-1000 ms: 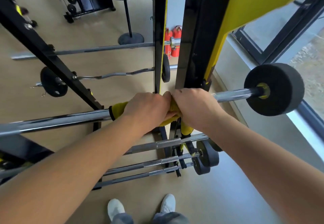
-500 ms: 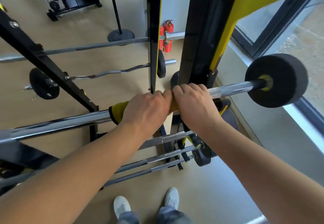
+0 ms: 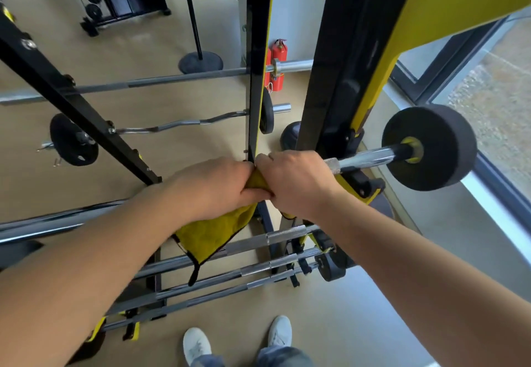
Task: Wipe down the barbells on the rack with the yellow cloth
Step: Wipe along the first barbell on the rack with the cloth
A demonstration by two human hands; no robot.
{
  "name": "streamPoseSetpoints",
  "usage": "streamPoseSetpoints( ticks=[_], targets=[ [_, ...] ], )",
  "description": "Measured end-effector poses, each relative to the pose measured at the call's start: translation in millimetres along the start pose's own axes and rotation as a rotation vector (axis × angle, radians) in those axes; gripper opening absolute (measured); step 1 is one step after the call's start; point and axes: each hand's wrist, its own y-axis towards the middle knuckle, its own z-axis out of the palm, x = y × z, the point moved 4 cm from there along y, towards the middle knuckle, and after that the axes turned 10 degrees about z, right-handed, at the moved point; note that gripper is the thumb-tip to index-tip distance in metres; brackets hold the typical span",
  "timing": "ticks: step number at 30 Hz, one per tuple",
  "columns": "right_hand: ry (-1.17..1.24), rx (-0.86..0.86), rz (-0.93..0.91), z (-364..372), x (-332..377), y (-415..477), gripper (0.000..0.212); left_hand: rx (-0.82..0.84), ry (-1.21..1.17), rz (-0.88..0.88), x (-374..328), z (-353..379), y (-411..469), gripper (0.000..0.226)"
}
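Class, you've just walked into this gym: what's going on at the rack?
A person stands at a rack, apparently wiping a bar down. The left hand grips the yellow cloth round the barbell, with a loose flap hanging beneath. The right hand grips the same bar right beside it, touching the cloth. The bar's black disc sticks out to the right. More bars lie on lower rungs.

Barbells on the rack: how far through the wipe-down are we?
Done: nothing shows as finished; clean and unwiped steel look alike. In hand: left hand and right hand grip the yellow cloth around the front barbell, near its right end. Left: the lower barbells beneath, probably also the curl bar behind.
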Motion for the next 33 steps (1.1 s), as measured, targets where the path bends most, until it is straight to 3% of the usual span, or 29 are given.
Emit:
streamPoseSetpoints(
  ticks=[2,4,6,7,9,12,15,17,18,20,22,23,25,27,29,31,33],
  targets=[
    [-0.036,0.185,-0.007,-3.9,-6.5,9.6,0.022,-0.144,0.264,0.016,-0.9,4.4,-10.9,0.049],
    [0.017,0.512,0.019,-7.6,-17.3,24.1,0.033,-0.264,0.507,0.092,-2.4,12.3,-21.5,0.049],
    [0.071,0.79,0.078,-7.6,-24.0,32.2,0.032,-0.314,0.583,0.129,0.9,17.2,-25.8,0.049],
    [0.049,0.822,0.082,-6.1,-23.7,33.0,0.027,-0.322,0.58,0.127,2.9,17.5,-24.7,0.048],
    [-0.043,0.659,0.09,1.6,-20.4,28.2,0.016,-0.288,0.492,0.112,5.3,13.8,-18.6,0.046],
    [-0.112,0.075,0.157,12.2,-10.5,7.3,0.014,-0.136,0.227,0.099,4.2,7.3,-8.7,0.045],
    [-0.053,-0.293,0.145,15.4,-10.5,-4.8,0.016,0.2,-0.188,0.059,11.5,0.3,11.7,0.05],
    [-0.037,-0.268,0.123,18.6,-11.8,-3.3,0.016,0.368,-0.366,0.031,12.8,-4.8,19.5,0.052],
    [-0.04,-0.213,0.117,19.0,-11.7,-1.6,0.016,0.365,-0.34,0.037,12.2,-4.0,19.5,0.051],
    [-0.073,-0.099,0.108,18.2,-10.7,1.2,0.012,0.14,-0.054,0.041,10.3,6.3,11.8,0.046],
    [-0.117,0.022,0.108,14.5,-8.8,3.7,0.007,-0.21,0.42,0.063,-6.9,16.4,-7.5,0.024],
    [-0.122,0.059,0.099,12.6,-7.5,4.9,0.007,-0.295,0.538,0.053,-16.3,20.0,-16.0,0.013],
    [-0.113,0.088,0.103,10.8,-7.8,5.5,0.011,-0.323,0.588,-0.001,-22.2,21.5,-15.7,0.015],
    [-0.099,0.061,0.134,9.6,-8.3,5.1,0.003,-0.225,0.482,-0.057,-18.0,14.4,-0.1,0.014],
    [-0.071,0.02,0.17,11.4,-8.1,2.5,0.004,0.044,0.22,-0.068,-6.5,12.3,19.8,0.006],
    [-0.071,-0.012,0.175,11.4,-7.8,0.9,0.008,0.377,-0.17,-0.074,6.1,7.4,34.3,0.013],
    [-0.05,-0.036,0.16,8.8,-7.4,-0.1,0.011,0.516,-0.394,-0.092,9.7,2.5,36.9,0.019]
  ],
)
